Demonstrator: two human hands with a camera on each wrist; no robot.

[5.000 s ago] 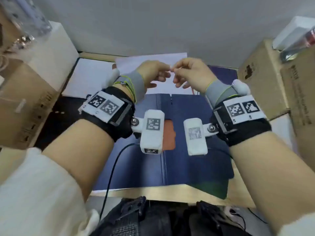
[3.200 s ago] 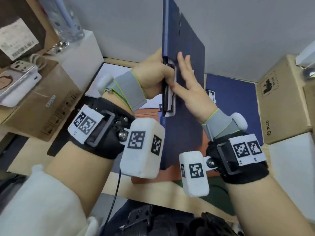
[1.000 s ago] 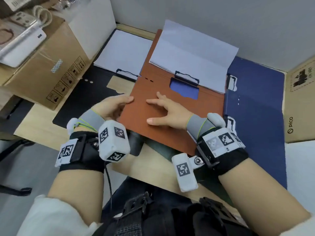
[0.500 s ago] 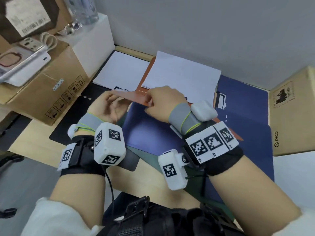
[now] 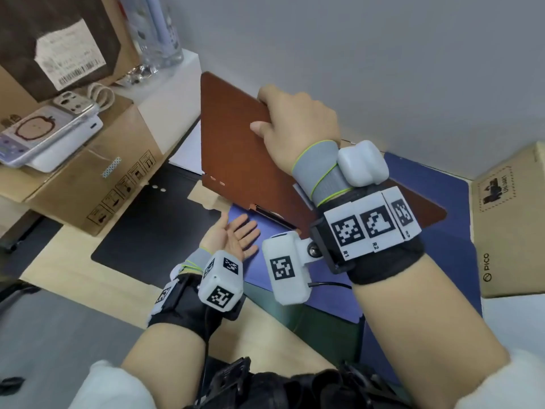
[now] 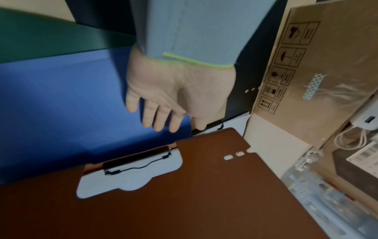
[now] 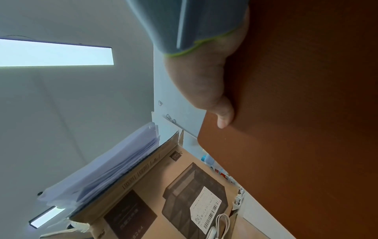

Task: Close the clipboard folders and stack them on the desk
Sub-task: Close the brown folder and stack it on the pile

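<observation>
My right hand (image 5: 275,115) grips the top edge of a brown clipboard folder (image 5: 236,160) and holds it shut, raised and tilted on its lower edge; in the right wrist view the thumb presses on the brown folder's cover (image 7: 306,113). The brown folder's black clip (image 6: 137,161) and white paper show through a cutout at its lower edge. My left hand (image 5: 236,237) lies open, palm up, just below that edge, over a blue folder (image 5: 436,255) that lies flat. The left wrist view shows that hand (image 6: 161,113) with its fingers spread above the blue folder (image 6: 61,100).
A black folder (image 5: 153,231) with white paper lies open on the left, and a green folder (image 5: 324,329) sticks out near the desk's front edge. Cardboard boxes stand at the left (image 5: 97,172) and right (image 5: 510,219). The wall is close behind.
The brown folder's cover has gone from half folded to shut, and my right hand has lifted it upright. My left hand has let go and dropped, palm up.
</observation>
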